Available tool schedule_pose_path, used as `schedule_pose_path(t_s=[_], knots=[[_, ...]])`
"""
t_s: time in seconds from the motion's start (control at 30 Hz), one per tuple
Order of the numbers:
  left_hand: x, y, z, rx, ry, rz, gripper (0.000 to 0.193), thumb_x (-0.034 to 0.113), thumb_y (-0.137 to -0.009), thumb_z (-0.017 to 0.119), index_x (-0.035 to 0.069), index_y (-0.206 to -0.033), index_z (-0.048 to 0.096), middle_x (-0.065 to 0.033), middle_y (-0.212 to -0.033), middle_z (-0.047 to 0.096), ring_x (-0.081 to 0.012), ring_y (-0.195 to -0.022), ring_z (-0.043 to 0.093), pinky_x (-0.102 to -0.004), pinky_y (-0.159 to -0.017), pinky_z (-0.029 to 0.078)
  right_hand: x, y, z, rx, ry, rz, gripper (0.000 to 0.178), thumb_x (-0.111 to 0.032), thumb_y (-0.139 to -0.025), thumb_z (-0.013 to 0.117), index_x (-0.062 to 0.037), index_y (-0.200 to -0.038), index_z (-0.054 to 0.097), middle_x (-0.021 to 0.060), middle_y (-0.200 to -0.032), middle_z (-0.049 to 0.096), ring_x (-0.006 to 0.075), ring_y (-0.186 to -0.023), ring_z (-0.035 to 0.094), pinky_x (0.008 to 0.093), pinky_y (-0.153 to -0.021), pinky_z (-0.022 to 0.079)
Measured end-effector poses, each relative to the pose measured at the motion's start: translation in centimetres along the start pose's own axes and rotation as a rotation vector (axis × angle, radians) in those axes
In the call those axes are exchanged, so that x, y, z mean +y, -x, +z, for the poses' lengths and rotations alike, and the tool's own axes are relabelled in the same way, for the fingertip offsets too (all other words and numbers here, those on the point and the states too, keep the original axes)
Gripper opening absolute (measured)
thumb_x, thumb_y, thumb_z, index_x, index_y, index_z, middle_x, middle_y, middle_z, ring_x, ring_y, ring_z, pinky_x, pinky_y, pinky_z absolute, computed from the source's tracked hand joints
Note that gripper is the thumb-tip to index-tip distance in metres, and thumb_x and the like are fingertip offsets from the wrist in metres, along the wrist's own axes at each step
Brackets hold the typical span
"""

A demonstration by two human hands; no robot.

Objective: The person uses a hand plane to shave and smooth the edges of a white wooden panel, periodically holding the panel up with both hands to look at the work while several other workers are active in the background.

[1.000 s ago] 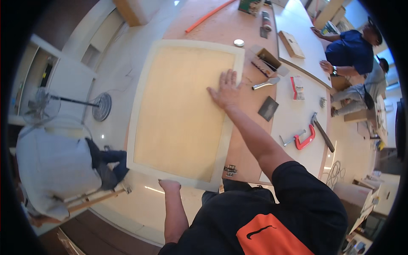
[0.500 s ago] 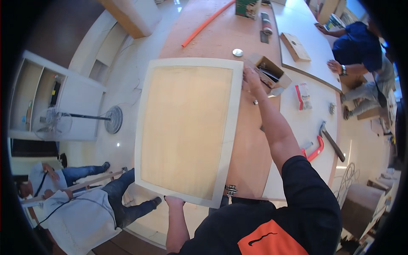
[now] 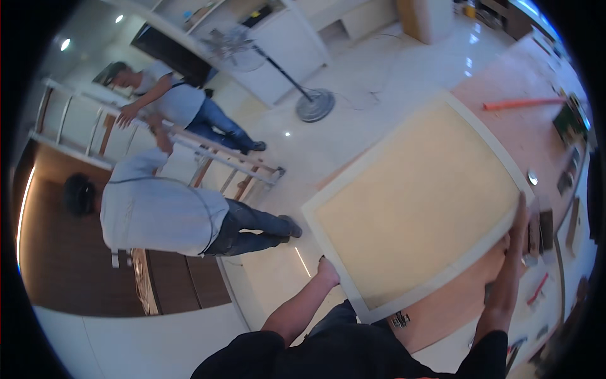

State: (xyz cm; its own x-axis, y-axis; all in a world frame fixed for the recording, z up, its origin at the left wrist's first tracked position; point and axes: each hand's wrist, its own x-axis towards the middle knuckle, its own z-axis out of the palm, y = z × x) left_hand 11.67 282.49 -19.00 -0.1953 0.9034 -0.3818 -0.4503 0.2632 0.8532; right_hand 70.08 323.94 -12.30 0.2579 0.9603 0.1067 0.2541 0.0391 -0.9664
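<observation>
Panel (image 3: 416, 208) gripped by both hands, skewed over the counter (image 3: 449, 309) and overhanging the floor side.
Left hand (image 3: 327, 271) closed on the panel's left edge, fingers mostly hidden under it. Right hand (image 3: 517, 221) clamps the right edge, fingers lying along it; underside hidden. Can't tell if the panel is touching the counter. Panel has a cream face and a white border. Hinges (image 3: 400, 319) sit just beside its near corner, white disc (image 3: 533, 177) near its right edge, red tube (image 3: 524, 103) and green box (image 3: 571, 120) farther up the counter. Across the floor: fan (image 3: 314, 105), plus two people in pale shirts at a ladder (image 3: 221, 148).
</observation>
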Motion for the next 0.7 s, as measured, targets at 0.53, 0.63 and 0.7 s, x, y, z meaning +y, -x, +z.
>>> schedule_pose_path(t_s=[0.53,0.63,0.7], knots=[[-1.4,-0.5,-0.7,0.277,0.6,-0.26,0.047,0.031,-0.109,0.04,0.004,-0.147,0.053,-0.0154,-0.142,0.063,-0.0338,-0.126,0.063,-0.0483,-0.105,0.053,-10.5,1.1,0.4,-0.246,1.55,0.279,0.079,-0.074,-0.094,0.053,-0.0035,-0.123,0.074,0.0253,-0.121,0.073,0.045,-0.115,0.07,0.0508,-0.1,0.055],[-0.5,-0.4,0.4,0.242,0.512,-0.188,0.045,0.03,-0.109,0.04,0.005,-0.144,0.055,-0.0151,-0.139,0.064,-0.0335,-0.124,0.063,-0.0477,-0.105,0.053,-11.5,7.1,4.1,-0.134,1.711,-0.244,0.087,-0.071,-0.095,0.056,-0.0049,-0.151,0.053,0.028,-0.156,0.048,0.0435,-0.15,0.04,0.0582,-0.119,0.036],[-0.1,-1.0,-0.1,0.344,0.597,-0.227,0.044,0.03,-0.109,0.041,0.005,-0.141,0.057,-0.0144,-0.138,0.065,-0.0331,-0.124,0.064,-0.0472,-0.105,0.053,-16.0,14.0,10.6,-0.418,1.579,-0.128,0.087,-0.066,-0.1,0.052,-0.0052,-0.161,0.04,0.0249,-0.17,0.027,0.0428,-0.16,0.018,0.0632,-0.126,0.015]])
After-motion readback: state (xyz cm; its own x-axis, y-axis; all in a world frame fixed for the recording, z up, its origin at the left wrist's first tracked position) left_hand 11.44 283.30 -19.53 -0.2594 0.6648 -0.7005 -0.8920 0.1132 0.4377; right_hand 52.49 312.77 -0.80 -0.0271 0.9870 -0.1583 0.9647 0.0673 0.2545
